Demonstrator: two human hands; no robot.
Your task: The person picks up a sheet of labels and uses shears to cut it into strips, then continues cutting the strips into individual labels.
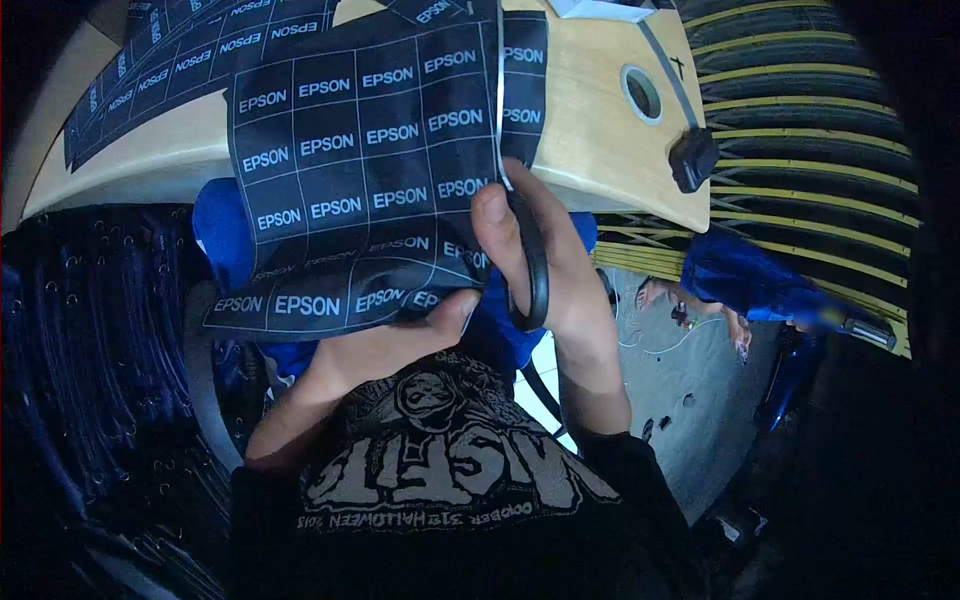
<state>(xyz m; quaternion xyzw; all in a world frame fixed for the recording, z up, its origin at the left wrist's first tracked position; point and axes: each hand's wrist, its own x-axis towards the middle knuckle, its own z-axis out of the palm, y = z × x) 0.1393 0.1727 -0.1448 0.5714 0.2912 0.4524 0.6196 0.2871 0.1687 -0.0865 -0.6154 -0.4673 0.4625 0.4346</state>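
Observation:
A black sheet printed with a grid of white EPSON labels hangs over the near edge of a light wooden table. My left hand grips its lower edge, thumb on top and the other fingers hidden beneath. In my right hand is a pair of scissors with black handles, the thumb and fingers around the loops. The thin metal blade points away from me, along a line near the sheet's right side. A narrower strip of EPSON labels lies right of the blade.
More EPSON sheets lie on the wooden table at the far left. A round hole and a black object are at its right. Black straps hang at left; yellow-edged racks stand at right. Another person's hand shows beyond.

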